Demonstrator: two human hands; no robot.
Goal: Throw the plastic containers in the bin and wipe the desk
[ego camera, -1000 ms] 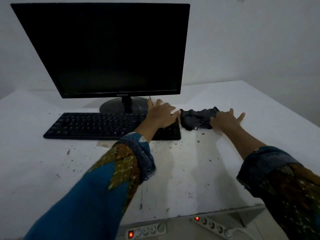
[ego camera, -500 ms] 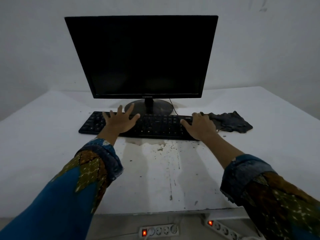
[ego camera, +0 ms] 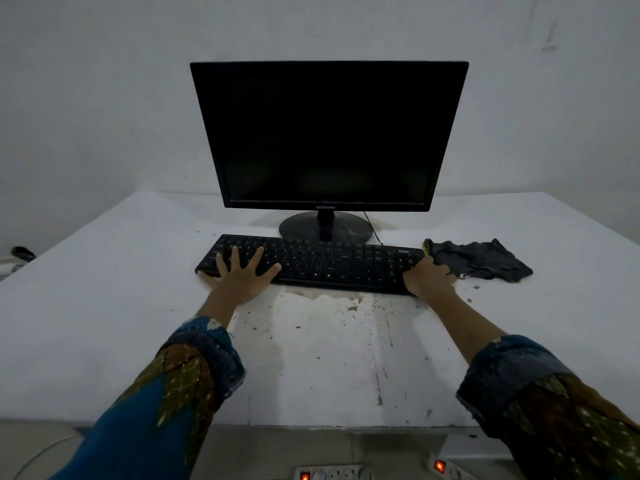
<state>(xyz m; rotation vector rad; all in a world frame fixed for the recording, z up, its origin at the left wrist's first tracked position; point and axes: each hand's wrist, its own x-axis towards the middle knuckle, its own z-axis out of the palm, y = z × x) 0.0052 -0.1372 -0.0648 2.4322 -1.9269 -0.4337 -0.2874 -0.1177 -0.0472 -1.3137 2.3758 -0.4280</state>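
Note:
A dark grey cloth [ego camera: 479,259] lies crumpled on the white desk [ego camera: 104,306], right of the black keyboard [ego camera: 318,263]. My left hand [ego camera: 242,277] rests flat on the keyboard's left end, fingers spread over the keys. My right hand [ego camera: 429,277] grips the keyboard's right end, fingers curled over its edge, just touching the cloth. Brown stains and dark specks [ego camera: 332,306] mark the desk in front of the keyboard. No plastic container or bin is in view.
A black monitor [ego camera: 329,133] on a round stand [ego camera: 325,228] sits behind the keyboard, close to the wall. Two power strips [ego camera: 332,474] with lit red switches lie on the floor below the desk's front edge.
My right hand left the cloth and went to the keyboard's right end. My left hand slid from the keyboard's right part to its left end.

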